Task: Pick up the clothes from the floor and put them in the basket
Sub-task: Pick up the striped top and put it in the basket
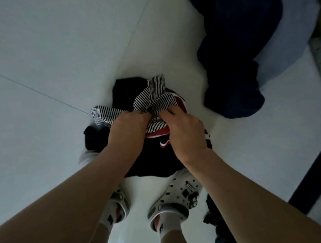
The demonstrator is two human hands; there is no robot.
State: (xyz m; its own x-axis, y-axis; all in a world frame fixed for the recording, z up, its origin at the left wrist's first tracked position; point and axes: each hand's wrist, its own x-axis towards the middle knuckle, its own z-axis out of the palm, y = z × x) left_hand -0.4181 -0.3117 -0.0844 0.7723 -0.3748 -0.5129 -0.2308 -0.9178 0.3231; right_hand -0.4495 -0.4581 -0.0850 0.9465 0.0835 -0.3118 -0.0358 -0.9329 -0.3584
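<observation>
Counting one black-and-white striped cloth garment, one black jersey with red-and-white trim lying beneath it, and one dark navy fabric heap lying well apart to the right, all on the white tiled floor. Two bare arms are reaching down and forward, converging over the pile. Left hand is bunching the striped garment, fingers curled tight into the cloth. Right hand is pinching the same garment just beside it, knuckles up. Striped garment is resting on the jersey, just ahead of two white perforated clogs; whether it is lifting clear, cannot tell.
</observation>
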